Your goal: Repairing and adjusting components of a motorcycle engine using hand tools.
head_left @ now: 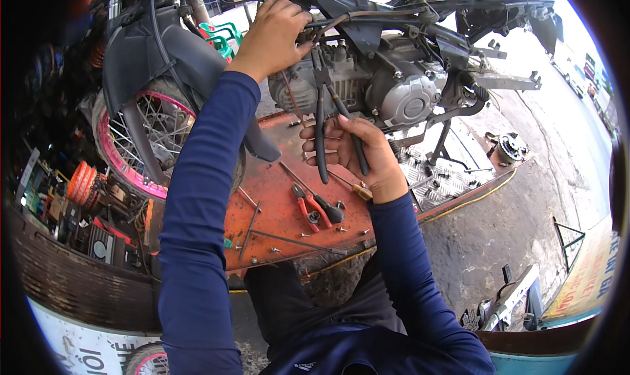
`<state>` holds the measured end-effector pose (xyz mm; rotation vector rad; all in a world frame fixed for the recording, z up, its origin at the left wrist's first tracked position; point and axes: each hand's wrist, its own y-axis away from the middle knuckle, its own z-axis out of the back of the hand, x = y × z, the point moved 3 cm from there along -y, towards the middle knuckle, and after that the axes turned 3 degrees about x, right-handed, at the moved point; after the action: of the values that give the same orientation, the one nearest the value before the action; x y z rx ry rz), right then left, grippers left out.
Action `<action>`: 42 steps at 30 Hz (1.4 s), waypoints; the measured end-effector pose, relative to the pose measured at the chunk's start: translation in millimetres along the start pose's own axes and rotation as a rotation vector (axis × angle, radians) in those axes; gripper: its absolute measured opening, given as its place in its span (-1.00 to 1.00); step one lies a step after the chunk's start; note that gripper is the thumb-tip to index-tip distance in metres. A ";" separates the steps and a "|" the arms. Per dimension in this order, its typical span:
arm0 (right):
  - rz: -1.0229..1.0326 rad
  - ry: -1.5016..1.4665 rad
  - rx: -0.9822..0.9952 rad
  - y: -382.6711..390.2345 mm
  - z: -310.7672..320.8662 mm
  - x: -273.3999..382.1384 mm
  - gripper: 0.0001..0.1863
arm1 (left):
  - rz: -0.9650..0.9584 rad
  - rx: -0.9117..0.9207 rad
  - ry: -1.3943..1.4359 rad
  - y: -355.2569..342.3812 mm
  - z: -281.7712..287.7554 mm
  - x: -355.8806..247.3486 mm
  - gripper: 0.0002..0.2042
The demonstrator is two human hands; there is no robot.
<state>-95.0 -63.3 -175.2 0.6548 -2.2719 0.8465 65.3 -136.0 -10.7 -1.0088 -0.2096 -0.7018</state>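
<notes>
In my right hand (367, 145) is a pair of black-handled pliers (320, 122). The handles are spread between my thumb and fingers, and the jaws point up in front of the motorcycle engine (403, 89). My left hand (275, 35) is raised at the front of the motorcycle frame (367, 30), with its fingers curled down. What those fingers hold is hidden behind the hand. A thin brownish tube or rod (289, 93) runs down from below my left hand, past the engine's front, toward my right fingers.
Red-handled pliers (310, 208), a black-handled screwdriver (328, 208), thin rods and several bolts lie on the orange work stand (275, 171). The pink-rimmed front wheel (147, 139) is at left. A round metal part (510, 147) sits at the stand's right end.
</notes>
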 end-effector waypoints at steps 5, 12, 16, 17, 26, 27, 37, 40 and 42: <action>-0.033 -0.118 0.068 -8.8 8.3 -1.8 -0.64 | -0.042 -0.042 -0.001 4.2 -1.3 3.5 -0.63; -0.018 -0.246 0.098 -23.8 20.9 -14.0 -0.64 | -0.123 -0.079 -0.064 7.8 2.3 5.5 -0.58; 0.017 -0.359 0.150 -26.4 21.4 -18.3 -0.65 | -0.085 0.018 -0.064 -2.2 16.1 -15.0 -0.58; 0.034 -0.378 0.152 -26.4 20.9 -20.6 -0.64 | -0.087 0.022 -0.060 -3.4 16.5 -15.6 -0.58; -0.194 0.987 -0.313 78.2 -6.1 -48.0 -0.84 | 0.016 -0.008 -0.162 -1.1 8.7 -13.3 -0.52; -0.198 1.385 -0.265 87.8 -8.9 -49.3 -0.82 | -0.001 -0.006 -0.170 1.5 9.7 -7.7 -0.52; -0.242 1.999 -0.609 107.2 90.7 -120.4 -0.78 | -0.057 -0.092 -0.367 -0.1 -11.5 -23.1 -0.49; -0.146 2.018 -0.657 115.7 104.9 -138.5 -0.79 | 0.019 -0.083 -0.439 -0.9 -10.9 -34.6 -0.46; -0.098 2.068 -0.715 115.2 108.9 -147.1 -0.78 | 0.074 -0.023 -0.447 -4.5 -1.2 -37.6 -0.45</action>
<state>-107.0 -29.2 -388.4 -0.4301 -0.4410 0.1889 33.7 -121.9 -25.8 -1.1813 -0.5503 -0.4045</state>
